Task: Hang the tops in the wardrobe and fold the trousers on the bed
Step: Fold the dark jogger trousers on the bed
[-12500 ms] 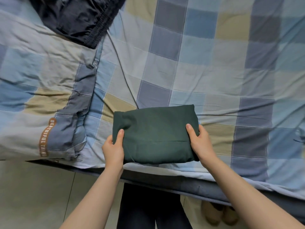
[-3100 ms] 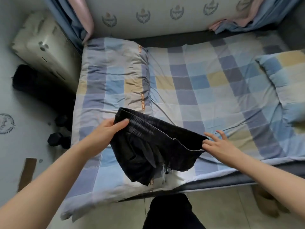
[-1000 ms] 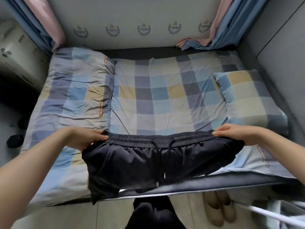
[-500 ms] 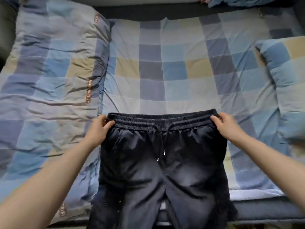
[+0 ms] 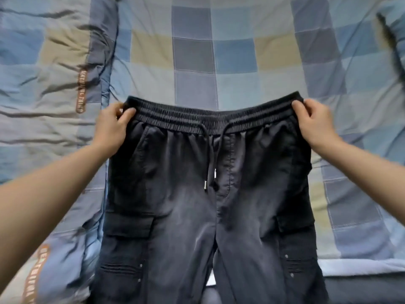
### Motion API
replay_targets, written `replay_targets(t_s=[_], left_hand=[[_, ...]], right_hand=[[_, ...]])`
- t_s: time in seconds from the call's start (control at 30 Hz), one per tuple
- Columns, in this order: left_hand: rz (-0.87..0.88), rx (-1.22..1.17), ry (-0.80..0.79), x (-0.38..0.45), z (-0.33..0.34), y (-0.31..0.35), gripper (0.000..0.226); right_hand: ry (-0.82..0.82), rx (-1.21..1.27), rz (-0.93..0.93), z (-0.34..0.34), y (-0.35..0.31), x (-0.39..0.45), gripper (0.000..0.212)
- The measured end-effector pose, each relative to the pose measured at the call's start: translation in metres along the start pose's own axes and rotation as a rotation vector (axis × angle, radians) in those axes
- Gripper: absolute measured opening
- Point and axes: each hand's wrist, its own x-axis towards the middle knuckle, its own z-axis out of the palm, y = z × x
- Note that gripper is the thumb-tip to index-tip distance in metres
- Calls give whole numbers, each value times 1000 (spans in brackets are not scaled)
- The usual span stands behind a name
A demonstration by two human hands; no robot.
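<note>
Black cargo trousers (image 5: 210,205): spread flat, front up, on the checked bed (image 5: 236,62), legs overhanging the near edge. Elastic waistband pinched at its corners by left hand (image 5: 111,128) and right hand (image 5: 313,123), fingers curled.

checked bed (image 5: 236,62) carries flat black trousers (image 5: 197,205), folded quilt (image 5: 43,106) at left.

trousers (image 5: 210,205): legs cut off at bottom edge | pillow (image 5: 394,29): cropped at right edge, blurred
</note>
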Motion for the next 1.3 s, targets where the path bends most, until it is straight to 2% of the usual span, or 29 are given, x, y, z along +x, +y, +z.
replay_targets(t_s=[0.1, 0.13, 0.2, 0.3, 0.4, 0.5, 0.6, 0.67, 0.83, 0.9, 0.97, 1.03, 1.07, 1.13, 1.2, 1.23, 1.3], left_hand=[[22, 59, 104, 52, -3, 25, 24], [-11, 100, 150, 69, 0, 30, 29], [-98, 200, 140, 91, 15, 34, 50], [-47, 333, -80, 64, 64, 26, 63], [60, 429, -348, -20, 121, 17, 65], [223, 557, -558, -105, 159, 7, 65], [272, 637, -672, -168, 179, -16, 65], [279, 656, -645, -199, 183, -31, 69], [253, 695, -625, -237, 176, -47, 78], [255, 668, -574, -238, 171, -43, 88], [301, 701, -497, -238, 166, -34, 104], [383, 723, -467, -235, 164, -25, 114], [436, 737, -521, -234, 165, -18, 114], [587, 833, -639, -231, 165, -5, 99], [466, 914, -820, -233, 169, 13, 68], [406, 896, -812, -233, 171, 24, 51], [356, 650, -578, -236, 181, 48, 25]], right_hand=[[70, -22, -5, 2, -22, 52, 36], [97, -21, 52, 7, -27, 69, 33], [142, -37, 208, 22, -32, 94, 44], [17, -99, 334, 55, -14, 86, 50], [-170, -165, 374, 79, 30, 27, 51], [-141, -242, 496, 77, 75, -35, 58], [-151, -295, 695, 64, 115, -90, 63], [-187, -294, 717, 56, 132, -123, 62], [-278, -115, 717, 33, 151, -173, 52], [-221, -36, 608, 19, 154, -179, 36], [-92, -29, 532, -2, 157, -181, 21], [-49, -84, 563, -20, 168, -184, 21], [-103, -131, 611, -28, 176, -186, 24], [-298, -170, 671, -29, 184, -190, 30], [-382, -142, 596, -30, 176, -197, 36], [-364, -118, 535, -30, 165, -202, 38], [-295, -51, 382, -28, 134, -215, 39]])
